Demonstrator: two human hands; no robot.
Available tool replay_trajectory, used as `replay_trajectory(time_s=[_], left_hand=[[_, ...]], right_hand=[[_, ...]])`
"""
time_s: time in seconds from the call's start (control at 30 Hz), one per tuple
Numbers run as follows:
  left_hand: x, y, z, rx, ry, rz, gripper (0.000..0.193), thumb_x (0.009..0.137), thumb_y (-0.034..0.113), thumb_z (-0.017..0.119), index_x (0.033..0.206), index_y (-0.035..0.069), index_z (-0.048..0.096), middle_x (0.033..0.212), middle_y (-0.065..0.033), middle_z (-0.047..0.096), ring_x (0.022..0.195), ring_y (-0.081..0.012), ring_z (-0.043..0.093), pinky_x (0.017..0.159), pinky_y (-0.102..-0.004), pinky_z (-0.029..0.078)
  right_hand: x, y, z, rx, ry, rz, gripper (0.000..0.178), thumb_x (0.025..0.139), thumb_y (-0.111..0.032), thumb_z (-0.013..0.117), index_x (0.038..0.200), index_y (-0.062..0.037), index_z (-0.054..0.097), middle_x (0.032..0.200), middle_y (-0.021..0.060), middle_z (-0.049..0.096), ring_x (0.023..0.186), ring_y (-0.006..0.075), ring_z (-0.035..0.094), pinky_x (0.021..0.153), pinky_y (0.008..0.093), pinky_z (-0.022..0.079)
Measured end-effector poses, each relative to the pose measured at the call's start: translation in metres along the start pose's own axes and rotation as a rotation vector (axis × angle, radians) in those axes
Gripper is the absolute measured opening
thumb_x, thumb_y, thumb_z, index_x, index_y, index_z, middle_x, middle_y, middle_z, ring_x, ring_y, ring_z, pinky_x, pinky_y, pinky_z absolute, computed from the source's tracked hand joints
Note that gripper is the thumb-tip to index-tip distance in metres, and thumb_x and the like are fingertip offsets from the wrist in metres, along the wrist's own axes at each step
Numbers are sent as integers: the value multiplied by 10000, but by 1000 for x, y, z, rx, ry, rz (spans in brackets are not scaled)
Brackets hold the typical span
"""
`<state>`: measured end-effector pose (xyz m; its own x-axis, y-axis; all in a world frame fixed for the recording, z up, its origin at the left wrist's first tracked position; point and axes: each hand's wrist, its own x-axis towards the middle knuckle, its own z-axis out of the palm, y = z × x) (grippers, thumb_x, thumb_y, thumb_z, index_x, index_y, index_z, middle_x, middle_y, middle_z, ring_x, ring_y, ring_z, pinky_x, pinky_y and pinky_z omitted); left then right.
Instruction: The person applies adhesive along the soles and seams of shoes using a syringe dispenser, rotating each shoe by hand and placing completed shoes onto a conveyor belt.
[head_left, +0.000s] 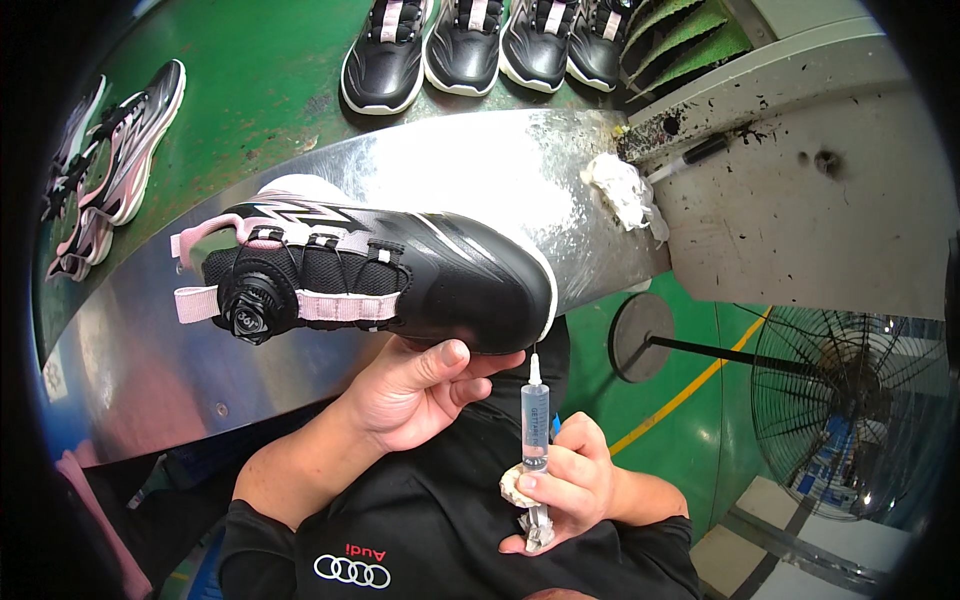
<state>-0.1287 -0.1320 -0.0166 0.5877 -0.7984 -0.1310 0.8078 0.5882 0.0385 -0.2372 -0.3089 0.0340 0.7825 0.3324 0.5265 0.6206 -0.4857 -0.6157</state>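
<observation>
A black sneaker with pink straps, a round lacing dial and a white sole edge lies tilted over the metal surface, toe to the right. My left hand supports it from the near side, thumb up, with some fingers hidden beneath the shoe. In my right hand is a clear syringe, held upright by the barrel, with clear liquid inside. Its white tip meets, or almost meets, the sole edge near the toe. Whitish wrapping covers the syringe's lower end around my fingers.
Curved sheet metal covers the bench edge. Several matching sneakers line the far side, and more shoes stand at left. A crumpled white tissue and a marker lie right, by a grey machine housing. A fan stands beyond.
</observation>
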Motion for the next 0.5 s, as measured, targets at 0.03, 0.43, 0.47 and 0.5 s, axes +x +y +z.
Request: replay_trajectory(time_s=[0.03,0.43,0.47,0.5], left_hand=[[0,0,0,4,9,-4,285,881,82,579,1165,71,557,1202,-133,562,1117,-284,555,785,-286,558],[-55,2,-39,-74,-85,-79,477,763,15,611,1230,22,514,1191,-163,573,1126,-319,534,914,-432,456],[-79,4,-30,4,105,-48,558,752,33,623,1284,29,458,1244,-155,536,1179,-306,495,977,-454,402],[-97,8,-13,54,238,20,649,740,40,623,1339,19,374,1305,-171,478,1214,-316,462,1027,-463,359]], right_hand=[[0,0,0,0,-11,-1,603,674,-476,722,1076,-49,581,914,84,602,654,190,407,558,312,314],[-4,76,-9,-203,47,43,856,615,-581,734,1191,-46,396,901,92,524,780,237,443,743,396,336],[-1,89,-6,-248,20,31,844,626,-564,728,1194,-32,399,902,91,528,791,249,438,761,399,332],[2,100,-3,-254,-6,48,818,620,-523,745,1183,-32,412,916,94,524,805,263,436,763,402,331]])
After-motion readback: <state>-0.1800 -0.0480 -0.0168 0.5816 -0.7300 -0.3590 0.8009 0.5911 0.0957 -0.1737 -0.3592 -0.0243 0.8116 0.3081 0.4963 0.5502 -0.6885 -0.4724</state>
